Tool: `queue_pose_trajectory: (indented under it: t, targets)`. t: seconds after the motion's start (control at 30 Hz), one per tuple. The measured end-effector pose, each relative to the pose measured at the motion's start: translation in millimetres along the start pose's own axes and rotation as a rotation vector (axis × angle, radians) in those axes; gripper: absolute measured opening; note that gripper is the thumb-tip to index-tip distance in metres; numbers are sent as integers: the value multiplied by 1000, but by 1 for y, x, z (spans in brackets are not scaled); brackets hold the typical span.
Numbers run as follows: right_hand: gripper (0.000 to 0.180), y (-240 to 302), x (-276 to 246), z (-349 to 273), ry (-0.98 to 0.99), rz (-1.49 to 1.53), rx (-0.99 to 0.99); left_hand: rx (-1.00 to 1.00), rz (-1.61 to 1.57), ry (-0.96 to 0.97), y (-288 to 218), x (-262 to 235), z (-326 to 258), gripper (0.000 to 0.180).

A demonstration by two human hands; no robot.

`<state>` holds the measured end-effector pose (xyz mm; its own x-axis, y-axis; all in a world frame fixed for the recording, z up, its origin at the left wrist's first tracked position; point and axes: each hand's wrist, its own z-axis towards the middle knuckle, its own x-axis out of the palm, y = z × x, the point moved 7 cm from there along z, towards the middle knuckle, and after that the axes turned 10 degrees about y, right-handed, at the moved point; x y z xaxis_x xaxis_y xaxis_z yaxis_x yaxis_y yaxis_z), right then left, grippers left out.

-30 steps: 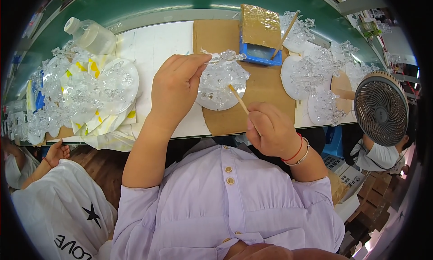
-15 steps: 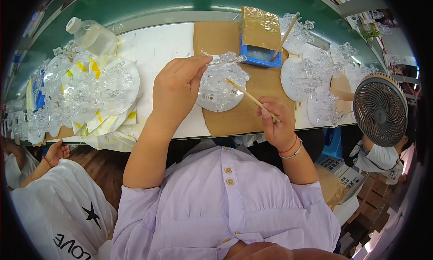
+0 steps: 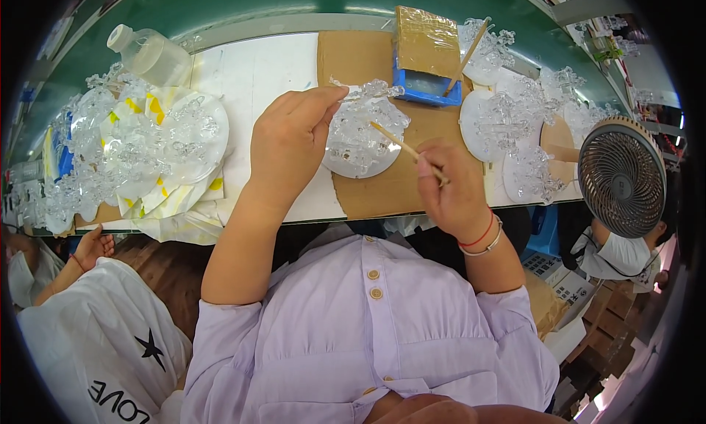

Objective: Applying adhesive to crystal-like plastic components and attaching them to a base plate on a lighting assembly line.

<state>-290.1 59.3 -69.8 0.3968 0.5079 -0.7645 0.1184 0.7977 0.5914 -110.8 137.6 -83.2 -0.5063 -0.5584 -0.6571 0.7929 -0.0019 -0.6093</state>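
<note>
My left hand is closed in a pinch on a clear plastic piece, held above the far side of a round white disc. Several clear, branching plastic pieces cover that disc, which rests partly on brown cardboard. In my right hand is a thin wooden stick, gripped near its rear end between thumb and fingers. The stick slants to the far left, its tip over the disc's pieces. Whether the tip touches any of them I cannot tell.
A blue tray with a tape-covered cardboard piece and another leaning stick stands beyond the disc. More loaded discs lie left and right. A clear bottle is far left; a round fan stands right. A co-worker's hand is at left.
My right hand has shifted slightly up and turned, so its fingers now cover more of the stick's rear. My left hand stays nearly in place with the clear plastic piece.
</note>
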Motion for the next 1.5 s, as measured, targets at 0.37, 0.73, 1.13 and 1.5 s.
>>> queue_pose_trajectory:
  t: [0.37,0.73,1.13,1.5]
  targets:
    - [7,6,-18,24,146,-76,100,16,2,-6,1,-1,-1,17]
    - [14,25,-8,44,333,-72,-140,32,-8,4,0,-1,2,12]
    - [26,16,3,-2,354,-62,-314,46,-39,-7,2,-2,2,12]
    - [24,-8,7,-23,255,-8,-270,41,-75,27,7,-2,2,13]
